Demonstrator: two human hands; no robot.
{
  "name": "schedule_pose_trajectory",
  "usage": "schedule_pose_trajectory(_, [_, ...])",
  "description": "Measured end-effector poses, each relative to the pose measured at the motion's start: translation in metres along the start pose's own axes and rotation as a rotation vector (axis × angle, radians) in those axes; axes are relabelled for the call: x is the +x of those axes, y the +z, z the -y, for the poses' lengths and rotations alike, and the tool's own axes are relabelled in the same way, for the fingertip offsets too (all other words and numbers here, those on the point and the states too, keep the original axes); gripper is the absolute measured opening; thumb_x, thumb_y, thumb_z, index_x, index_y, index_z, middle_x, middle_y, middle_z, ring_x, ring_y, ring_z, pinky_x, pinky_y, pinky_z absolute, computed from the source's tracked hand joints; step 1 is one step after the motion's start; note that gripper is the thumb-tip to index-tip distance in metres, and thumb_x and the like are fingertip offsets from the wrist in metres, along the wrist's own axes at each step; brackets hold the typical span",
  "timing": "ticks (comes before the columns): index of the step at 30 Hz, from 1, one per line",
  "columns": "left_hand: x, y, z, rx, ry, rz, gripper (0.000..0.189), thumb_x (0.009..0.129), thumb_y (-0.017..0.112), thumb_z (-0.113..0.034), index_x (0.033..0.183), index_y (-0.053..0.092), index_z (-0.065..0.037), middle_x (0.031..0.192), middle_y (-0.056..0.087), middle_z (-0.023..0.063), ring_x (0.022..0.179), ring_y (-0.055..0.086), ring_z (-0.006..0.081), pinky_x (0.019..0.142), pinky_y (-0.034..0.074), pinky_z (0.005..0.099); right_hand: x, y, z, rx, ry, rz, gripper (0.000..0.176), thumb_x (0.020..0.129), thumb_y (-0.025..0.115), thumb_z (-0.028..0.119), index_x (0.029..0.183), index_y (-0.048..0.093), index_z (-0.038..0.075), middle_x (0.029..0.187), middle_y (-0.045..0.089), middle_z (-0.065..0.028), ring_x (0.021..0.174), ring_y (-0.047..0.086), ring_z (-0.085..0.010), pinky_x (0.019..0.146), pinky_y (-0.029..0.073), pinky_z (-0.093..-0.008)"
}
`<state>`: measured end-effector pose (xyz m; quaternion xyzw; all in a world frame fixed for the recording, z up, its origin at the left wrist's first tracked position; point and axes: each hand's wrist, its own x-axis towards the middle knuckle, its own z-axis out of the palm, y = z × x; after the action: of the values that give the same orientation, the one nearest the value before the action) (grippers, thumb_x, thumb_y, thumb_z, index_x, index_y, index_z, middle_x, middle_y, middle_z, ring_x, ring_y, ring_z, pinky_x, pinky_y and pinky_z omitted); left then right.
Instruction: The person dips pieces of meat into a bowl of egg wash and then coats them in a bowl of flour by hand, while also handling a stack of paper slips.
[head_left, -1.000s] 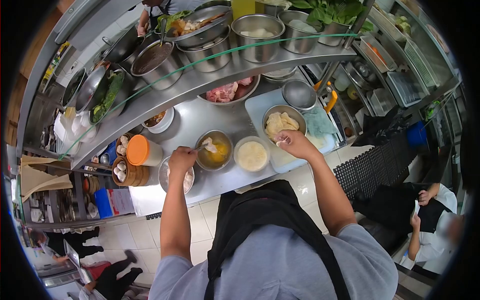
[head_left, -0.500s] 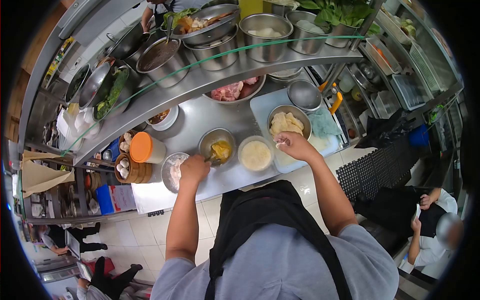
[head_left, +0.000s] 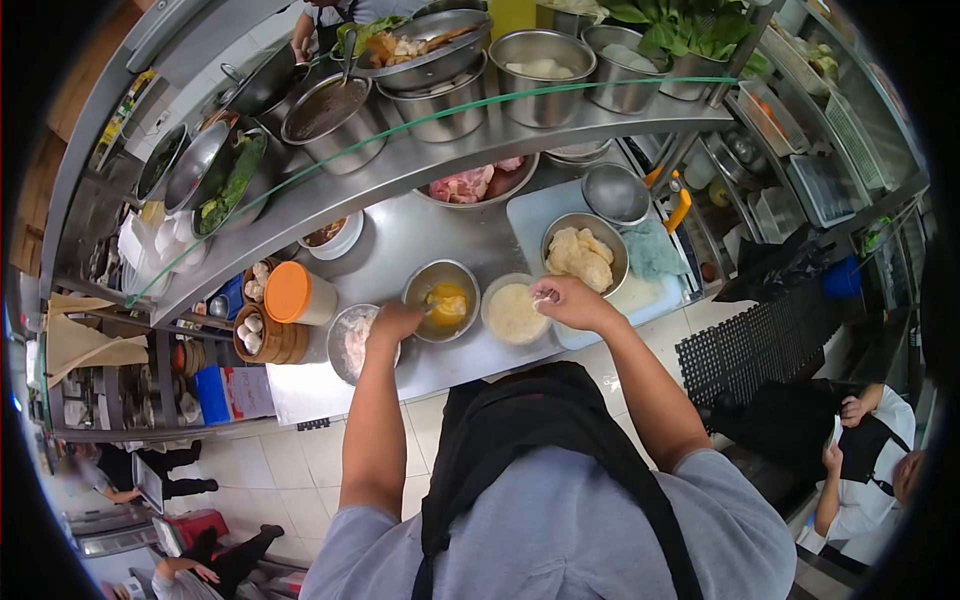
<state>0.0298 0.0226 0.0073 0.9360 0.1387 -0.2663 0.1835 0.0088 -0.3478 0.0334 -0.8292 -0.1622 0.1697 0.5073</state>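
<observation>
My left hand (head_left: 398,322) is between a metal bowl of white powder with pale pieces (head_left: 354,345) and a metal bowl of yellow beaten egg (head_left: 446,304). Its fingers are curled at the egg bowl's left rim; what they hold is hidden. Over the right rim of a bowl of pale crumbs (head_left: 514,310), my right hand (head_left: 568,303) has its fingers drawn together, with whitish coating on the tips. Behind that hand, a metal bowl holds coated, pale yellow pieces (head_left: 580,258) on a light blue cutting board (head_left: 522,207).
A tub with an orange lid (head_left: 288,292) and bamboo steamers (head_left: 262,340) stand at the left. Raw meat (head_left: 462,187) fills a bowl under the raised steel shelf (head_left: 420,165). A teal cloth (head_left: 655,250) lies right. Another person (head_left: 870,450) stands at the lower right.
My right hand has moved left from beside the coated pieces to the crumb bowl's rim. My left hand has drawn back slightly from the egg. The view has shifted a little.
</observation>
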Motion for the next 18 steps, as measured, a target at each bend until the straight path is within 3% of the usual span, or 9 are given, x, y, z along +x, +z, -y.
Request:
schedule_pose_trajectory(1, [0.008, 0.006, 0.001, -0.179, -0.056, 0.127, 0.049, 0.082, 0.062, -0.048, 0.080, 0.074, 0.000, 0.084, 0.073, 0.0197, 0.082, 0.072, 0.0342, 0.080, 0.055, 0.0436, 0.002, 0.005, 0.003, -0.032, -0.009, 0.009, 0.028, 0.083, 0.067, 0.017, 0.106, 0.067, 0.001, 0.094, 0.070, -0.0147, 0.087, 0.068, -0.0259, 0.081, 0.054, -0.0355])
schedule_pose_trajectory(2, [0.013, 0.012, 0.003, -0.182, -0.057, 0.123, 0.049, 0.082, 0.062, -0.048, 0.080, 0.074, 0.000, 0.084, 0.073, 0.0197, 0.082, 0.072, 0.0342, 0.080, 0.055, 0.0436, 0.004, 0.009, 0.007, -0.034, -0.013, 0.011, 0.028, 0.083, 0.067, 0.017, 0.106, 0.067, 0.001, 0.094, 0.070, -0.0147, 0.087, 0.068, -0.0259, 0.081, 0.054, -0.0355])
schedule_pose_trajectory(4, [0.022, 0.023, 0.005, -0.241, 0.035, -0.047, 0.047, 0.079, 0.065, -0.048, 0.071, 0.074, -0.002, 0.068, 0.070, 0.0176, 0.072, 0.071, 0.0338, 0.075, 0.055, 0.0423, 0.007, 0.014, 0.013, -0.056, -0.041, 0.043, 0.028, 0.082, 0.067, 0.018, 0.105, 0.067, 0.002, 0.095, 0.070, -0.0159, 0.088, 0.068, -0.0285, 0.081, 0.054, -0.0370])
schedule_pose_trajectory(5, [0.026, 0.027, 0.009, -0.243, 0.035, -0.047, 0.047, 0.079, 0.065, -0.048, 0.071, 0.074, -0.002, 0.068, 0.070, 0.0176, 0.072, 0.071, 0.0338, 0.075, 0.055, 0.0423, 0.007, 0.015, 0.015, -0.058, -0.041, 0.043, 0.028, 0.082, 0.067, 0.018, 0.105, 0.067, 0.002, 0.095, 0.070, -0.0159, 0.088, 0.068, -0.0285, 0.081, 0.054, -0.0370])
schedule_pose_trajectory(8, [0.025, 0.026, 0.017, -0.147, 0.102, -0.067, 0.042, 0.080, 0.064, -0.045, 0.077, 0.075, -0.005, 0.078, 0.072, 0.0183, 0.080, 0.071, 0.0332, 0.079, 0.055, 0.0420, 0.007, 0.017, 0.017, -0.058, -0.024, 0.071, 0.028, 0.082, 0.067, 0.018, 0.105, 0.067, 0.002, 0.094, 0.070, -0.0160, 0.088, 0.068, -0.0286, 0.081, 0.054, -0.0373])
schedule_pose_trajectory(11, [-0.001, 0.013, 0.016, -0.186, 0.167, -0.201, 0.037, 0.080, 0.065, -0.042, 0.075, 0.076, -0.007, 0.069, 0.070, 0.0145, 0.069, 0.069, 0.0282, 0.070, 0.054, 0.0381, 0.006, 0.018, 0.010, -0.066, -0.047, 0.068, 0.027, 0.082, 0.066, 0.018, 0.104, 0.067, 0.002, 0.094, 0.070, -0.0157, 0.088, 0.068, -0.0282, 0.081, 0.054, -0.0373])
schedule_pose_trajectory(14, [-0.032, -0.005, 0.003, -0.157, 0.183, -0.265, 0.036, 0.081, 0.064, -0.039, 0.081, 0.076, -0.006, 0.074, 0.070, 0.0168, 0.073, 0.069, 0.0323, 0.072, 0.054, 0.0400, 0.005, 0.019, 0.009, -0.069, -0.042, 0.070, 0.027, 0.081, 0.066, 0.017, 0.104, 0.067, 0.002, 0.093, 0.070, -0.0156, 0.087, 0.068, -0.0280, 0.080, 0.054, -0.0369])
schedule_pose_trajectory(16, [-0.049, -0.016, -0.006, -0.107, 0.115, -0.245, 0.035, 0.085, 0.061, -0.040, 0.091, 0.078, -0.010, 0.095, 0.071, 0.0207, 0.094, 0.067, 0.0374, 0.085, 0.053, 0.0453, 0.007, 0.019, 0.011, -0.080, -0.018, 0.101, 0.027, 0.081, 0.066, 0.017, 0.103, 0.067, 0.002, 0.094, 0.070, -0.0161, 0.088, 0.068, -0.0284, 0.081, 0.053, -0.0382])
schedule_pose_trajectory(18, [-0.070, -0.027, -0.016, -0.102, 0.108, -0.262, 0.034, 0.085, 0.061, -0.039, 0.092, 0.078, -0.010, 0.094, 0.071, 0.0205, 0.093, 0.067, 0.0379, 0.084, 0.053, 0.0458, 0.013, 0.024, 0.001, -0.163, -0.043, 0.101, 0.030, 0.081, 0.067, 0.017, 0.107, 0.067, 0.003, 0.096, 0.070, -0.0159, 0.092, 0.068, -0.0280, 0.082, 0.053, -0.0390])
